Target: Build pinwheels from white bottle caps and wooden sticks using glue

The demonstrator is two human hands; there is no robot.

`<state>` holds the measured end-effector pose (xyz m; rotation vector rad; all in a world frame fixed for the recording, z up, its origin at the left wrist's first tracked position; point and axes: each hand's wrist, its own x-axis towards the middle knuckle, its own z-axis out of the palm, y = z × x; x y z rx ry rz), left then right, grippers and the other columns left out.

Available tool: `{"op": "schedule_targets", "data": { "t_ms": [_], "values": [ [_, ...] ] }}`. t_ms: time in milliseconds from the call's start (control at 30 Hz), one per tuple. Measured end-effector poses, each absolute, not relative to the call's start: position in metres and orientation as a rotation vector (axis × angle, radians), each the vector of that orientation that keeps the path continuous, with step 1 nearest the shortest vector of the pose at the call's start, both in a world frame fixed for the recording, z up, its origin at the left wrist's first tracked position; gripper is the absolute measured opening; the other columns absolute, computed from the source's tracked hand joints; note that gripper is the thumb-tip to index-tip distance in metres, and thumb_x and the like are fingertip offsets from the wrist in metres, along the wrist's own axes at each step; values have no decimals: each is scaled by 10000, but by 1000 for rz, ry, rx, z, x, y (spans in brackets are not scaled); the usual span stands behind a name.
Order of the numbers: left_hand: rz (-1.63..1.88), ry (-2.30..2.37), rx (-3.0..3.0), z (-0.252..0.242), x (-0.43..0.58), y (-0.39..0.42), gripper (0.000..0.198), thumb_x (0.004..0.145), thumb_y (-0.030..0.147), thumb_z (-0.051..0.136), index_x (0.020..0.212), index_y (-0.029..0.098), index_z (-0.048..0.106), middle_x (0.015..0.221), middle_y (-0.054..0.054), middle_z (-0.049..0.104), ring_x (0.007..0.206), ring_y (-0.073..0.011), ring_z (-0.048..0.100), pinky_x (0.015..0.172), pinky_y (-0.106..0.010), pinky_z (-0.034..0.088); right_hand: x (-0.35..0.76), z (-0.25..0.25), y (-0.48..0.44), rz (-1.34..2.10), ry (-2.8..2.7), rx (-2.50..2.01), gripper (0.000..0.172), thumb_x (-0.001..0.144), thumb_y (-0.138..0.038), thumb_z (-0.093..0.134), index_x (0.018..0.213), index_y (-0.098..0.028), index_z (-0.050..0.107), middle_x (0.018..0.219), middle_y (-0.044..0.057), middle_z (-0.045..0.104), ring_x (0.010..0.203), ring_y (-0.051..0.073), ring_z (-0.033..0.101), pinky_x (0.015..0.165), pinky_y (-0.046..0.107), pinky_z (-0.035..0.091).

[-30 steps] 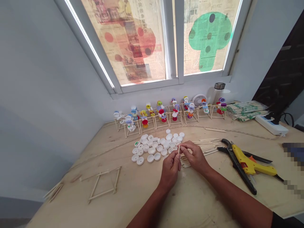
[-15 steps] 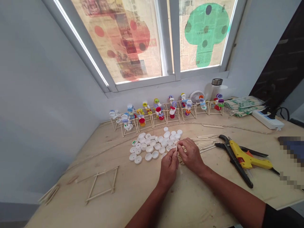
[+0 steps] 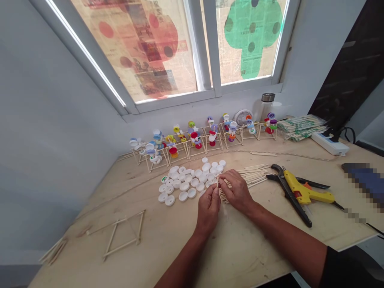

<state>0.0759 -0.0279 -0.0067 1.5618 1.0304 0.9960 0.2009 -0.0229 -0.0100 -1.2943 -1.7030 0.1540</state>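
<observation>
A short wooden stick (image 3: 217, 181) points upward between my two hands, just in front of the white bottle caps. My left hand (image 3: 209, 207) is closed, with its thumb and fingers pinching the stick's lower part. From the right, my right hand (image 3: 237, 191) pinches near its top with the fingertips. Loose white bottle caps (image 3: 184, 186) are spread to the left of and behind my hands. Under and beyond my right hand lies a pile of wooden sticks (image 3: 253, 176), partly hidden by it.
Stick frames with coloured caps (image 3: 196, 140) line the back. A square stick frame (image 3: 121, 244) lies front left. To the right are black cutters (image 3: 289, 196), a yellow glue gun (image 3: 310, 195) and a power strip (image 3: 330, 143). A fan (image 3: 243, 117) and bottle (image 3: 267, 105) stand behind.
The whole view has shifted, so everything appears slightly further left and mostly higher. Both hands keep the same hold on the stick.
</observation>
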Motion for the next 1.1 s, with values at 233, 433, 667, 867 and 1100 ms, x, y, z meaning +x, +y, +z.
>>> {"op": "schedule_targets", "data": {
  "t_ms": [233, 433, 667, 867, 1100],
  "values": [
    [1008, 1025, 1492, -5, 78, -30, 364, 883, 437, 375, 994, 143, 558, 426, 81, 372, 391, -92, 342, 434, -214, 323, 201, -10, -24, 234, -1708, -1230, 171, 870, -209, 455, 950, -184, 604, 907, 63, 663, 853, 191, 554, 794, 330, 423],
    [1018, 988, 1488, -6, 78, -31, 362, 882, 449, 379, 969, 144, 552, 447, 81, 352, 387, -81, 315, 408, -202, 285, 202, -9, -24, 243, -1735, -1172, 184, 870, -188, 446, 957, -181, 608, 870, 64, 663, 823, 191, 561, 756, 329, 432],
    [1021, 971, 1457, -13, 77, -29, 340, 871, 461, 403, 905, 159, 554, 488, 79, 330, 414, -76, 279, 405, -196, 250, 203, -10, -23, 207, -1742, -1161, 174, 887, -200, 443, 939, -185, 609, 858, 62, 658, 810, 188, 566, 742, 322, 431],
    [1103, 1033, 1539, -17, 76, -28, 325, 857, 447, 431, 842, 168, 599, 482, 51, 421, 446, -101, 379, 478, -217, 350, 200, -10, -24, 118, -1767, -1200, 200, 911, -203, 390, 919, -176, 588, 837, 68, 646, 785, 190, 549, 735, 323, 414],
    [1100, 1073, 1623, -13, 78, -31, 315, 882, 400, 389, 850, 169, 601, 481, 44, 442, 466, -117, 405, 531, -235, 383, 193, -12, -26, 11, -1774, -1360, 219, 898, -211, 354, 786, -172, 538, 724, 60, 573, 704, 188, 494, 664, 307, 377]
  ]
}}
